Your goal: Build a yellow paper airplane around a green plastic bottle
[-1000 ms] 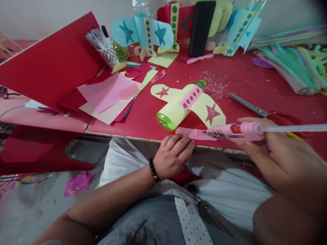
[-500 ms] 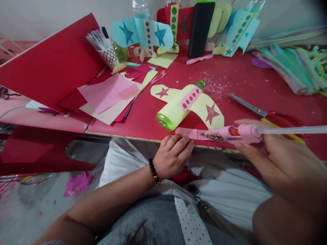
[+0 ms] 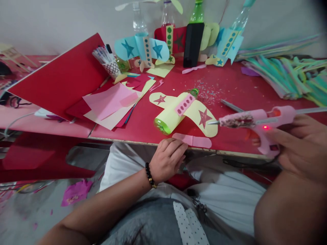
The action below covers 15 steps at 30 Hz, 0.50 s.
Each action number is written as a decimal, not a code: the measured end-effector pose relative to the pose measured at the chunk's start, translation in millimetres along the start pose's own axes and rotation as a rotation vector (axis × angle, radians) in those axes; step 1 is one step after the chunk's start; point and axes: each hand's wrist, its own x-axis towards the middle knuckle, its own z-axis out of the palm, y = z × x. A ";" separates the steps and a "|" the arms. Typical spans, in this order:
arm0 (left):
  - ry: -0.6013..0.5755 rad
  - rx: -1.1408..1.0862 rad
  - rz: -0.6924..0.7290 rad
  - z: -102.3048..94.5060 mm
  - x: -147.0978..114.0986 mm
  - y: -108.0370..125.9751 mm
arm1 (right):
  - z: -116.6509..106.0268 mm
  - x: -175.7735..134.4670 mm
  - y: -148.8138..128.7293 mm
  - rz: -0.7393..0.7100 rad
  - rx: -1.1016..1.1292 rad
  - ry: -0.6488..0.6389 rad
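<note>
A pink hot glue gun (image 3: 260,123), its red light glowing, is gripped in my right hand (image 3: 298,146). The nozzle points left, above a yellow paper wing with a red star. My left hand (image 3: 170,157), wearing a black bead bracelet, sits at the table's front edge with fingers curled together; what is under them is hidden. Beside those fingertips a pink paper strip (image 3: 200,141) with rounded ends lies flat along the edge. Just behind it lies a green bottle airplane (image 3: 173,112), wrapped in yellow paper with a pink dotted band.
Scissors (image 3: 231,105) lie partly behind the glue gun. Paper sheets (image 3: 109,102), a pen cup (image 3: 111,66) and a leaning red board (image 3: 61,78) are left. Finished bottle planes (image 3: 141,47) and a black box-like object (image 3: 193,46) stand behind; colourful strips (image 3: 276,75) lie right.
My right hand has lifted the glue gun off the pink strip and moved it up and right. My left hand has shifted slightly left, off the strip's top. The view has tilted up.
</note>
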 end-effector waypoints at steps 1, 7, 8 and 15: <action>0.005 -0.007 0.004 -1.4 0.0 -1.4 | 0.9 3.3 1.2 0.020 0.064 0.016; 0.039 -0.001 0.018 -9.0 -2.0 -12.9 | 5.7 17.9 26.4 -0.001 -0.047 0.301; 0.044 0.007 0.015 -10.3 -2.1 -14.4 | 5.3 19.8 32.9 0.009 -0.089 0.321; 0.041 0.057 0.027 -19.3 -0.2 -20.2 | -1.4 25.9 50.4 0.117 -0.115 0.242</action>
